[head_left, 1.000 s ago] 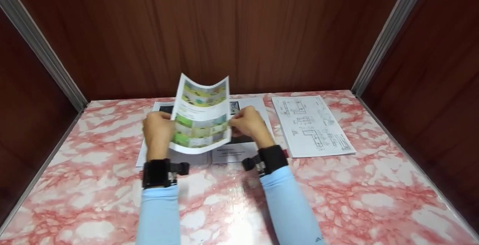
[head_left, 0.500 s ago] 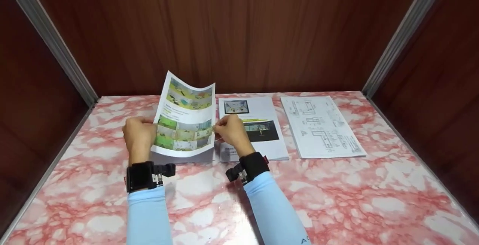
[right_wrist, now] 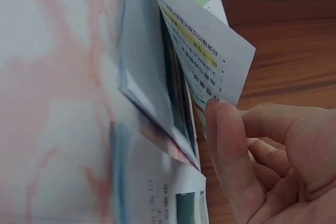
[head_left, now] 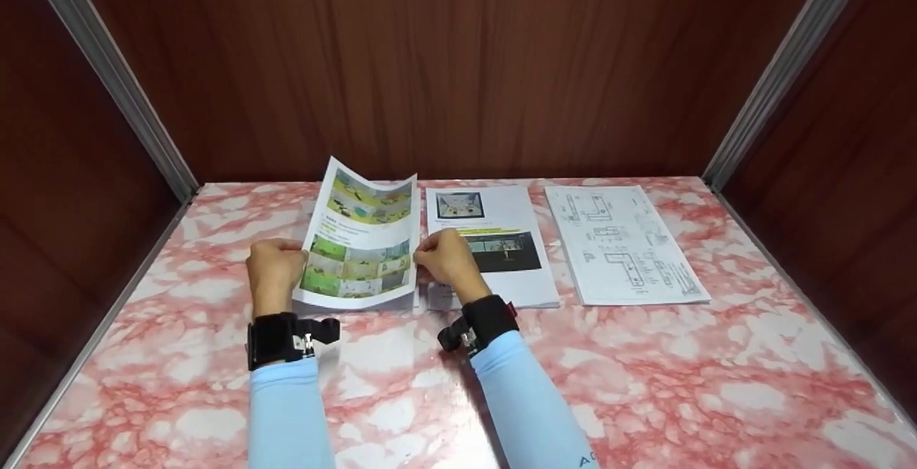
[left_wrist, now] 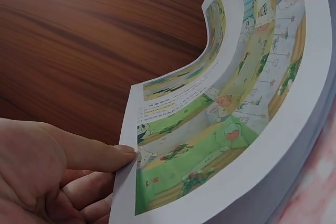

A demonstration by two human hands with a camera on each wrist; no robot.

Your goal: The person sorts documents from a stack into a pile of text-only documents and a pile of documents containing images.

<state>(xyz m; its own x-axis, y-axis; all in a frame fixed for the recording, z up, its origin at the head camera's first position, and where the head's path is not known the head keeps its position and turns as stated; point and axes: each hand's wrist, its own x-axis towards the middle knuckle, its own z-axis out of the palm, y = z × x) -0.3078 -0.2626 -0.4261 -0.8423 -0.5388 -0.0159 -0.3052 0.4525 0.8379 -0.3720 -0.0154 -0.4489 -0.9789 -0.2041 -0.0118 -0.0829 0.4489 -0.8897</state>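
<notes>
A printed sheet of paper [head_left: 362,236] with colour pictures bows downward between my two hands, held above the table. With thumb and fingers my left hand [head_left: 275,268] pinches its left edge, as the left wrist view shows. The opposite edge is pinched by my right hand [head_left: 450,260]; in the right wrist view the thumb and index finger [right_wrist: 231,140] press on the paper. Underneath lies a stack of papers [right_wrist: 144,72], mostly hidden from the head view. Just right of it rests the middle stack of papers [head_left: 501,208], partly covered by my right hand.
A third stack of papers [head_left: 623,247] with line drawings lies at the right. All of it is on a red and white marbled table [head_left: 645,383]. Dark wood-grain panels [head_left: 458,68] with metal corner posts [head_left: 788,61] enclose the back and sides.
Both hands have carried the sheet leftward from over the middle stack, uncovering that stack, and then lowered it over the left stack. The head view has shifted slightly as well.
</notes>
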